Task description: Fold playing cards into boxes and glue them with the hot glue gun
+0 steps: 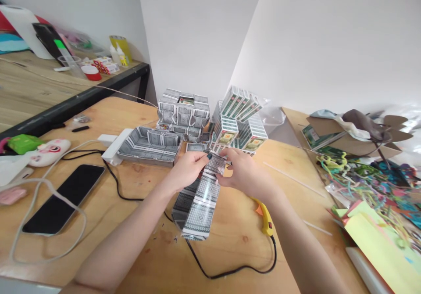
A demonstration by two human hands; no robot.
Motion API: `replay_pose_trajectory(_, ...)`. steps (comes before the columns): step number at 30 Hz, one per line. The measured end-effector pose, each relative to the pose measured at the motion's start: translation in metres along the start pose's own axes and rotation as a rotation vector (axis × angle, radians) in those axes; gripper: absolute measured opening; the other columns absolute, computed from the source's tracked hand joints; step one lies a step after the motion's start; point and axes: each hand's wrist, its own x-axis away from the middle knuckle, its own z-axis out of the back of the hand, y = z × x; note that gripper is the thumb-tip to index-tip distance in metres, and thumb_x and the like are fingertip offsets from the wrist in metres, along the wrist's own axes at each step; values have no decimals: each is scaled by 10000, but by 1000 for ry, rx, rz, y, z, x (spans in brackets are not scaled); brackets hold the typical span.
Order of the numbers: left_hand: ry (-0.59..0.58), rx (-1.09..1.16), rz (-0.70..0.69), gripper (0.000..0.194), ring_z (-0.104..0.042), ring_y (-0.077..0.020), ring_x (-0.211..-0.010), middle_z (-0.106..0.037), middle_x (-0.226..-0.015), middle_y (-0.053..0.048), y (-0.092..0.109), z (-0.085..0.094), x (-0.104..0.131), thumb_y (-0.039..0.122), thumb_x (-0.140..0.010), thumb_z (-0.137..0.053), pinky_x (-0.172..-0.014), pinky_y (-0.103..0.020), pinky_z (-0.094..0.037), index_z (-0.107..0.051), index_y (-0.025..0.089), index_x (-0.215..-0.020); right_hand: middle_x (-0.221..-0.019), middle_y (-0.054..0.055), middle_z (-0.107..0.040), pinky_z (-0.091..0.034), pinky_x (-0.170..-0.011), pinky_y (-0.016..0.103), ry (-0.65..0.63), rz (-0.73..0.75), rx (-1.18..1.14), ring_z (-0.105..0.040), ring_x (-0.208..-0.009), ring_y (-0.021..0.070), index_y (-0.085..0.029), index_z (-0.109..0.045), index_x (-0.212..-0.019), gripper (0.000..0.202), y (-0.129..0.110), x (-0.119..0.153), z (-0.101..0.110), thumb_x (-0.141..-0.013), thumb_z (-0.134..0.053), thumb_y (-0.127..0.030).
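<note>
Over the worktop (237,245), my fingers (196,156) are pinching the far end of a probably light, bendable card strip (204,195).

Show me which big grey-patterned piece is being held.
The long piece nearest the camera; the open tray and chunky block sit farther back, untouched.

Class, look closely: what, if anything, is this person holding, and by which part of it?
A card-patterned piece, held at its far end: left grip at the left corner, right grip along the right edge.
</note>
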Motion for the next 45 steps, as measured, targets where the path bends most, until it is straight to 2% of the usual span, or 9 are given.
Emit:
replay_pose_trajectory(5, -10, 33, 16, 220, -409, -97, -459, -460, -551, 36, 3, 0, 2, 351, -798, -513, -435, -215, -290, -574, 159, -709, -997, 84, -595, -517, -689, 315, -10, -19, 18, -609, -818, 194, -168, -532, -1017, 347, -3, 0, -3, -698, -653, -231)
replay_pose_trajectory(8, 39, -4, 8, 166, -456, -97, -484, -537, -628, 33, 4, 0, 4, 312, -800, -523, -450, -209, -326, -555, 175, -888, -1006, 86, -586, -512, -707, 321, -24, -2, 6, -603, -860, 202, -178, -520, -1031, 348, -3, -1, -2, -705, -641, -208)
replay_pose_trajectory(11, 82, -58, -41, 387, -499, -96, -496, -570, -654, 51, 4, 4, 6, 287, -760, -605, -473, -202, -351, -424, 200, -1090, -1006, 88, -583, -509, -710, 327, -42, -1, -3, -603, -845, 199, -177, -512, -1038, 347, -5, -1, 0, -712, -629, -195)
replay_pose_trajectory(14, -77, -60, -100, 561, -589, -117, -589, -591, -684, 55, 8, 11, 10, 206, -709, -664, -536, -206, -402, -364, 230, -1183, -1006, 88, -585, -508, -718, 341, -53, -8, 5, -604, -830, 202, -175, -514, -1025, 334, -10, -1, 2, -712, -629, -195)
replay_pose_trajectory(17, -218, -95, -91, 507, -646, -156, -701, -635, -730, 26, 14, 21, 14, 186, -733, -633, -602, -240, -453, -424, 243, -1191, -1005, 87, -590, -509, -709, 359, -63, -2, 24, -607, -821, 210, -174, -518, -1036, 336, -16, -1, 1, -719, -628, -198)
replay_pose_trajectory(25, -177, -273, -54, 409, -680, -200, -765, -697, -808, -11, 13, 47, 17, 186, -713, -642, -641, -284, -495, -494, 214, -1094, -1049, 78, -587, -520, -827, 366, -39, 162, -233, -597, -916, 195, -189, -523, -1108, 379, -8, -12, -21, -745, -631, -194)
replay_pose_trajectory(34, -190, 101, -94, 521, -671, -168, -756, -693, -849, -28, 6, 28, -1, 154, -705, -671, -695, -298, -514, -430, 194, -1165, -1183, 49, -543, -554, -810, 318, 92, 64, -541, -545, -1039, 177, -265, -529, -1155, 407, 21, -2, -23, -764, -643, -258)
replay_pose_trajectory(39, -252, 61, -27, 496, -672, -171, -772, -693, -834, -28, -2, 33, -8, 155, -682, -700, -696, -286, -508, -476, 179, -1124, -1119, 53, -575, -572, -738, 307, -34, -9, -591, -579, -965, 179, -249, -550, -1125, 386, 33, -8, -32, -753, -650, -272)
replay_pose_trajectory(45, -239, -116, -28, 480, -673, -188, -796, -700, -847, -30, -6, 45, -9, 200, -678, -703, -712, -305, -514, -501, 188, -1113, -1065, 60, -589, -564, -728, 302, -105, 33, -586, -599, -894, 165, -208, -555, -1109, 376, 36, -20, -43, -749, -643, -269)
